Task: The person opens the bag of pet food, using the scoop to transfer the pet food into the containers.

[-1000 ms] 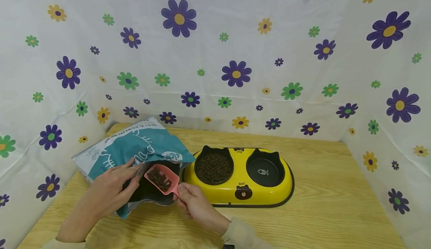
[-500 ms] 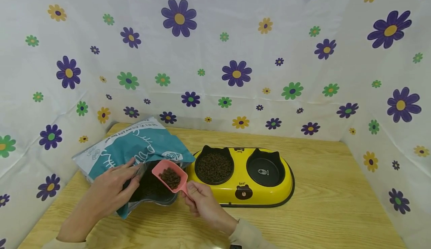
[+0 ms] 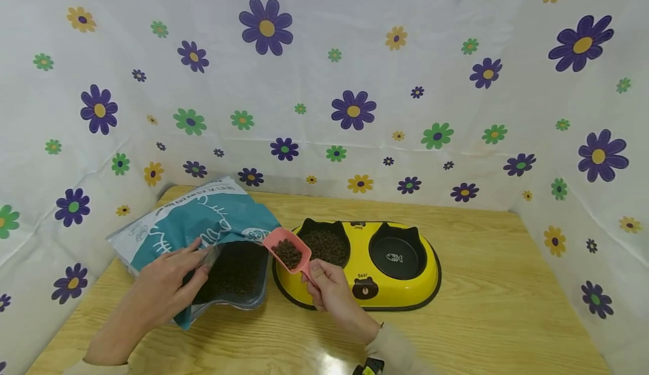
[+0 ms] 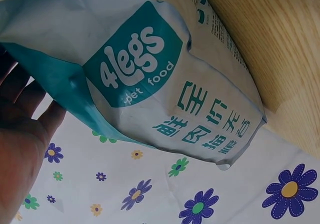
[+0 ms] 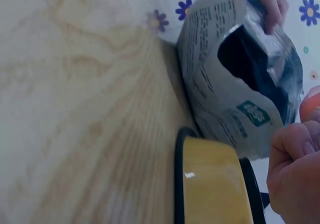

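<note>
A pink scoop [image 3: 299, 265] holding brown kibble is gripped by its handle in my right hand [image 3: 337, 296], tilted over the left edge of the yellow double feeder [image 3: 357, 279]. My left hand [image 3: 164, 285] pinches the rim of the teal and white bag [image 3: 223, 211], whose mouth gapes with kibble inside. The left wrist view shows the bag's printed side [image 4: 200, 84] and part of the left hand [image 4: 22, 134]. In the right wrist view, the right hand [image 5: 300, 174] is beside the bag [image 5: 215, 79].
The feeder's left bowl [image 3: 327, 245] contains kibble, partly hidden by the scoop; its right bowl [image 3: 395, 255] shows a fish drawing and no kibble. Wooden tabletop [image 3: 487, 285] extends around them. A flowered white cloth [image 3: 304, 76] stands behind and at both sides.
My right hand has carried the scoop of kibble rightward, out from over the bag's mouth to the feeder's left edge. My left hand stays on the bag.
</note>
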`<act>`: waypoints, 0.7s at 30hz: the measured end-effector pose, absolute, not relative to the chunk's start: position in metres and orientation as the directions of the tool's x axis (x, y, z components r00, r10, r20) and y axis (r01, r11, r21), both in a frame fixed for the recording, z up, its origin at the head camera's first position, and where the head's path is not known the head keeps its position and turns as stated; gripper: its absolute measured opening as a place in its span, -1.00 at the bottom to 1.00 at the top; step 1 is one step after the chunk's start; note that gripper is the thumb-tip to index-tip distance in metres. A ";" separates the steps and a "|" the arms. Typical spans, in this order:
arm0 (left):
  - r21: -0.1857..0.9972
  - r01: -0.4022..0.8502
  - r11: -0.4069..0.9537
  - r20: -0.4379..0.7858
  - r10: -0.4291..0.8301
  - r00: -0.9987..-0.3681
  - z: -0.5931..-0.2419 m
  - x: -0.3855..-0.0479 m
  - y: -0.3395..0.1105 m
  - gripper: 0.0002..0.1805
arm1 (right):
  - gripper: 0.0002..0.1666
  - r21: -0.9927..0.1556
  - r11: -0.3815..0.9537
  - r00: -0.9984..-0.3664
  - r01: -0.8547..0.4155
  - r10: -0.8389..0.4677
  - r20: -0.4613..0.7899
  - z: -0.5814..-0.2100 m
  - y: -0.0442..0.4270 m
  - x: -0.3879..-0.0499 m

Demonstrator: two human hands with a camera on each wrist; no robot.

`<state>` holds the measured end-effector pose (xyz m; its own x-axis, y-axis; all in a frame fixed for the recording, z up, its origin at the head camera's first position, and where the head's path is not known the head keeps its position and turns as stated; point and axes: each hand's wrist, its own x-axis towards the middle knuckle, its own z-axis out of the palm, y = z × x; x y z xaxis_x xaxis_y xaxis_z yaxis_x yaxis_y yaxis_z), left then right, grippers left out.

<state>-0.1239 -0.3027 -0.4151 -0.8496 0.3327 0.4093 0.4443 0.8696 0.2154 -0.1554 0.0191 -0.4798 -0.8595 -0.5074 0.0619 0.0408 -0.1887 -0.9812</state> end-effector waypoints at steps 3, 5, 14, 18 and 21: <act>0.213 0.447 0.869 0.414 0.334 -0.847 -0.414 -0.124 -0.303 -0.64 | -0.38 -0.986 -0.164 -0.881 0.027 -0.470 0.054 -0.478 0.026 -0.161; 0.209 0.449 0.869 0.412 0.339 -0.846 -0.414 -0.124 -0.304 -0.64 | -0.39 -0.988 -0.151 -0.898 0.032 -0.439 0.038 -0.477 0.031 -0.165; 0.206 0.449 0.870 0.408 0.340 -0.847 -0.414 -0.123 -0.304 -0.64 | -0.47 -0.998 0.067 -0.957 -0.001 -0.291 -0.019 -0.475 0.066 -0.181; 0.200 0.454 0.868 0.414 0.345 -0.843 -0.416 -0.124 -0.305 -0.64 | -0.55 -0.970 0.241 -0.962 -0.042 -0.272 -0.025 -0.472 0.080 -0.184; 0.202 0.455 0.867 0.418 0.343 -0.841 -0.416 -0.124 -0.304 -0.63 | -0.58 -0.949 0.310 -0.961 -0.048 -0.273 -0.041 -0.471 0.087 -0.185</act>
<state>-0.1238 -0.3043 -0.4159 -0.8409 0.3431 0.4185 0.4545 0.8675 0.2022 -0.1846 0.0869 -0.4711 -0.9610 -0.2735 -0.0411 -0.0477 0.3103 -0.9494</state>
